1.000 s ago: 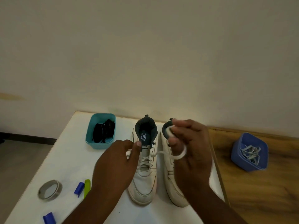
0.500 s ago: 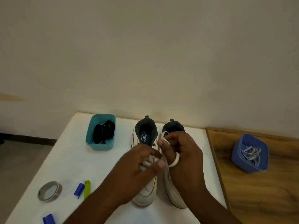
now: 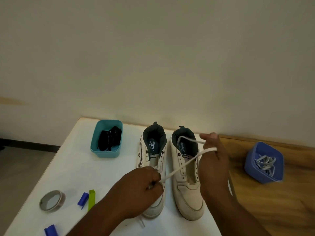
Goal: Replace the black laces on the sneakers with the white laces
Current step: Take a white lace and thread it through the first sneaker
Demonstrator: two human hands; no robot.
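- Left hand (image 3: 146,186), fingers curled tight, pinches one flat white lace (image 3: 185,165) low over the eyelet rows of the left white sneaker (image 3: 154,169).
- Right hand (image 3: 214,160) is raised beside the right white sneaker (image 3: 185,169); that same lace runs up taut from the left hand, across the right shoe, and loops round the right hand's fingers, with the thumb and forefinger pinched on it near the heel opening.
- Going from the left: one round roll of grey tape (image 3: 52,200) lies flat on the white table (image 3: 76,160).
- Two small blue plastic pieces sit near it, one (image 3: 83,198) just beside a single lime-green clip (image 3: 91,199) and touching it, the other (image 3: 51,230) at the table's near edge.
- One teal rectangular plastic tub (image 3: 106,138) stands at the back of the table, holding a tangled bundle of black laces (image 3: 110,138); how many laces are in it cannot be told.
- Two sneakers stand side by side, toes toward the person, both with dark green linings; the right one shows bare eyelets.
- A white lace end (image 3: 142,222) shows on the table at the left shoe's toe.
- One blue square plastic tub (image 3: 263,160) sits on the brown wooden surface (image 3: 272,201) to the right, well apart from the shoes, with a loose heap of white laces (image 3: 265,163) inside, too tangled to count.
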